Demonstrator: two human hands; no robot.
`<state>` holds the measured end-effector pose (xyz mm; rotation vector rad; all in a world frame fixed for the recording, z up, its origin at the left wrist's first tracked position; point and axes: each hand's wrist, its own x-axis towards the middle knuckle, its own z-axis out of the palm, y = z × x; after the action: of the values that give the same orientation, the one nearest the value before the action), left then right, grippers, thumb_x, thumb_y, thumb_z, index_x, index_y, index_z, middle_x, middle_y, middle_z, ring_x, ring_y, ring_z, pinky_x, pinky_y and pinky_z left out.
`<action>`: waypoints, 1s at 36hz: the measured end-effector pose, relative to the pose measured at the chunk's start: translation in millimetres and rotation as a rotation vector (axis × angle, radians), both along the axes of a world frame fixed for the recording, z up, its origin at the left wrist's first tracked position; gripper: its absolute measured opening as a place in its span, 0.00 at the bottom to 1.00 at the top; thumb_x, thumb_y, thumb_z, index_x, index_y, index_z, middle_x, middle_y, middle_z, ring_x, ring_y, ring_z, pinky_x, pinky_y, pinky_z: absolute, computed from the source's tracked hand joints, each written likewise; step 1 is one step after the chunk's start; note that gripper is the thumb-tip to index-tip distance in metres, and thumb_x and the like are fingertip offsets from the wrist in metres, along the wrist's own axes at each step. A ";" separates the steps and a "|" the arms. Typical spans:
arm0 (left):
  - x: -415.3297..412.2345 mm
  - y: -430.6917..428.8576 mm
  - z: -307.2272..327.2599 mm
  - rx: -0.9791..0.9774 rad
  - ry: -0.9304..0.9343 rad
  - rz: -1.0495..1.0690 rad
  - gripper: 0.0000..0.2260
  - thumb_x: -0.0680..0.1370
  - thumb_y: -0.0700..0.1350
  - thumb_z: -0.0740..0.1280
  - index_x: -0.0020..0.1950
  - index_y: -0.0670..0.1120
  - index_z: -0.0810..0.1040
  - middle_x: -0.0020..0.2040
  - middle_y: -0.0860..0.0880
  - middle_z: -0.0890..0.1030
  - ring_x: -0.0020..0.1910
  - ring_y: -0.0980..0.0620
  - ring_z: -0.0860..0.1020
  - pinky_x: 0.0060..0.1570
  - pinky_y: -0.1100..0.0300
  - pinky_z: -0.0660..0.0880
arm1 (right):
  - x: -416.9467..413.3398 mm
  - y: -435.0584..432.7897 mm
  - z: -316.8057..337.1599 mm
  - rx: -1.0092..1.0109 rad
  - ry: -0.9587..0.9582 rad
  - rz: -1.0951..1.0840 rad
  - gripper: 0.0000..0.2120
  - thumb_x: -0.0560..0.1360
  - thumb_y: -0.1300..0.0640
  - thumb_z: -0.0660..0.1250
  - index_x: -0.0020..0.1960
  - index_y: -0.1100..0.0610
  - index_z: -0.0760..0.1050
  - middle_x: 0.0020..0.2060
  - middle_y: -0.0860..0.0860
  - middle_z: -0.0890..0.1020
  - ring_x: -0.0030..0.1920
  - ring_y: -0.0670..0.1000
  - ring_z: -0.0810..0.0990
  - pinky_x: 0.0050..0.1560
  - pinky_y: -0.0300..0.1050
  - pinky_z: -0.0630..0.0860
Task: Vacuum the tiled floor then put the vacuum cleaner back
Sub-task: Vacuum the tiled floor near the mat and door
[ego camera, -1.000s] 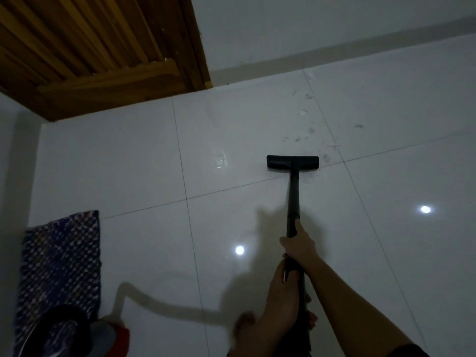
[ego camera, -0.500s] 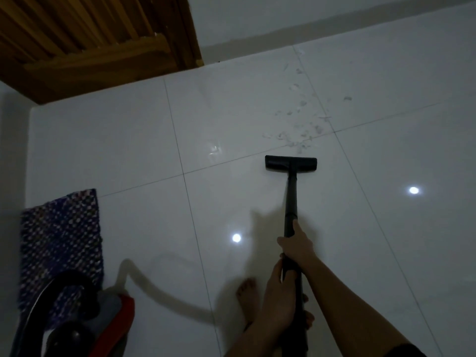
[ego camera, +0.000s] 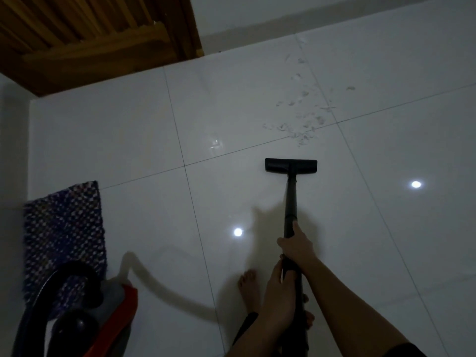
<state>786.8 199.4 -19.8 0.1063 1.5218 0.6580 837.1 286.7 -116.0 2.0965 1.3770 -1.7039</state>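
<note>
Retreating vacuum wand [ego camera: 290,202] (scraps [ego camera: 304,124] now ahead)

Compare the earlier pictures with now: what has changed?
The floor head was drawn back toward the person, across the grout line, away from the scraps. Nothing taken or released: right hand and left hand still grip the wand. The canister stays by the mat.

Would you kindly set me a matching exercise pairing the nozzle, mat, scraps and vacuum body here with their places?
Things: 1 floor nozzle; 2 woven mat; 3 scraps; 4 vacuum canister.
Places: A red and grey, bottom left; B flat along the left wall; C at the end of the black tube; D scattered on the tiles beyond the nozzle.
Pairs: 1-C, 2-B, 3-D, 4-A.
</note>
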 end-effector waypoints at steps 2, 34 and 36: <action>-2.8 7.3 0.7 0.011 -0.025 0.022 0.17 0.82 0.45 0.53 0.70 0.52 0.69 0.36 0.44 0.74 0.25 0.53 0.74 0.20 0.64 0.72 | -3.6 6.9 -2.2 0.007 0.004 -0.005 0.36 0.77 0.60 0.62 0.79 0.52 0.46 0.61 0.61 0.75 0.32 0.46 0.73 0.27 0.35 0.67; -72.1 179.6 -20.3 0.069 -0.126 0.086 0.14 0.82 0.46 0.54 0.67 0.50 0.70 0.36 0.42 0.72 0.22 0.52 0.71 0.19 0.65 0.70 | -80.8 186.5 -21.8 0.054 0.010 -0.050 0.38 0.75 0.62 0.64 0.79 0.50 0.49 0.58 0.62 0.76 0.35 0.54 0.78 0.45 0.50 0.81; -75.4 195.3 -22.5 0.061 -0.143 0.101 0.14 0.82 0.46 0.54 0.67 0.51 0.70 0.35 0.42 0.72 0.21 0.51 0.70 0.19 0.65 0.70 | -84.8 202.3 -24.0 0.057 0.010 -0.036 0.38 0.75 0.62 0.63 0.79 0.50 0.48 0.58 0.62 0.76 0.34 0.54 0.78 0.41 0.49 0.81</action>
<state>711.5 394.7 -42.3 0.0282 1.3763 0.7769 752.3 489.1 -140.1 2.1578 1.4153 -1.7101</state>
